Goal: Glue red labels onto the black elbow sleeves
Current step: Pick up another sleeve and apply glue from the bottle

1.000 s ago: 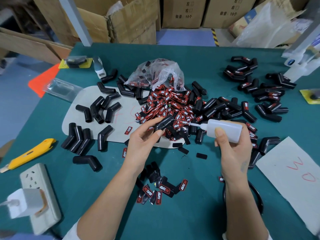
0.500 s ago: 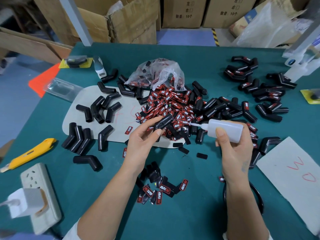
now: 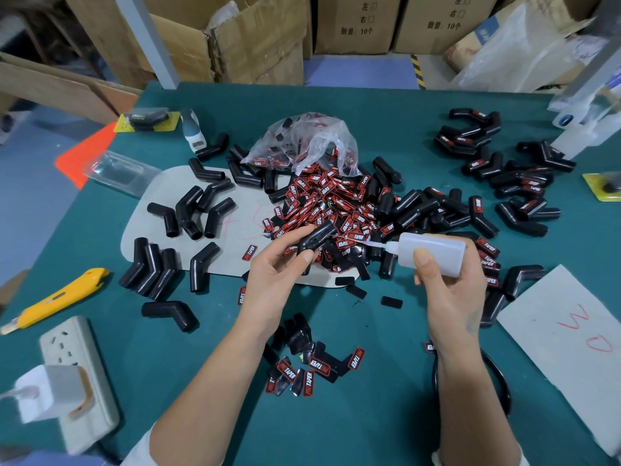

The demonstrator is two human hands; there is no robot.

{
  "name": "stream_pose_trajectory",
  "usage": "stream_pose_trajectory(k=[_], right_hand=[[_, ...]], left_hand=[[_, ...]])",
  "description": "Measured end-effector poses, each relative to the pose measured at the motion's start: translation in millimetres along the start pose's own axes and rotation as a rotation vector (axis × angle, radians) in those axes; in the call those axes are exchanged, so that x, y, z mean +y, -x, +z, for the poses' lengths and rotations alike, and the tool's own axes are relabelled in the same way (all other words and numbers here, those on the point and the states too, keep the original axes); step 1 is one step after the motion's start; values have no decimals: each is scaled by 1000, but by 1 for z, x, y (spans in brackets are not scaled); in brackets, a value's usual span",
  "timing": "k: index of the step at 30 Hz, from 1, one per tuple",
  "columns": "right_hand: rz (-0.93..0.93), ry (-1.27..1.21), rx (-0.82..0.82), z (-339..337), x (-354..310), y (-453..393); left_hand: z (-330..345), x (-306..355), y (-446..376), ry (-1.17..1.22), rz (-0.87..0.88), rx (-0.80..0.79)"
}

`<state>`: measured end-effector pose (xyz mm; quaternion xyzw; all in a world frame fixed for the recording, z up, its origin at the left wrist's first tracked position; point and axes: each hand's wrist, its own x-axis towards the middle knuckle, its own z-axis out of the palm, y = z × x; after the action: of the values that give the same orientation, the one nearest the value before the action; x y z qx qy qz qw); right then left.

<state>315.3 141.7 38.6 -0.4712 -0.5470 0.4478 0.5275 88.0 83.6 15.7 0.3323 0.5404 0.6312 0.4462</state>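
My left hand (image 3: pixel 279 274) grips a black elbow sleeve (image 3: pixel 317 238) above the table's middle. My right hand (image 3: pixel 450 290) holds a white glue bottle (image 3: pixel 433 252) on its side, its thin nozzle pointing left toward the sleeve with a small gap between them. A heap of red labels (image 3: pixel 322 203) spills from a clear plastic bag (image 3: pixel 302 142) just behind the sleeve. Plain black sleeves (image 3: pixel 191 213) lie at the left on a grey mat (image 3: pixel 141 227). Sleeves with labels on them (image 3: pixel 484 146) are piled at the back right.
A few red labels (image 3: pixel 312 373) lie on the green table near my forearms. A yellow utility knife (image 3: pixel 57 299) and a power strip (image 3: pixel 80 371) with a plug sit at the left. White paper (image 3: pixel 571 341) lies at the right. Cardboard boxes (image 3: pixel 262 38) stand behind the table.
The glue bottle's nozzle has drawn back slightly to the right from the sleeve. My left hand keeps hold of the sleeve in nearly the same spot.
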Motion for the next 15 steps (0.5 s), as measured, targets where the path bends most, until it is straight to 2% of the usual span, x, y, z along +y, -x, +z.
stream_pose_trajectory(k=[15], right_hand=[[7,-30,5,0,1,0]], left_hand=[[0,0,0,-17,-9,4]])
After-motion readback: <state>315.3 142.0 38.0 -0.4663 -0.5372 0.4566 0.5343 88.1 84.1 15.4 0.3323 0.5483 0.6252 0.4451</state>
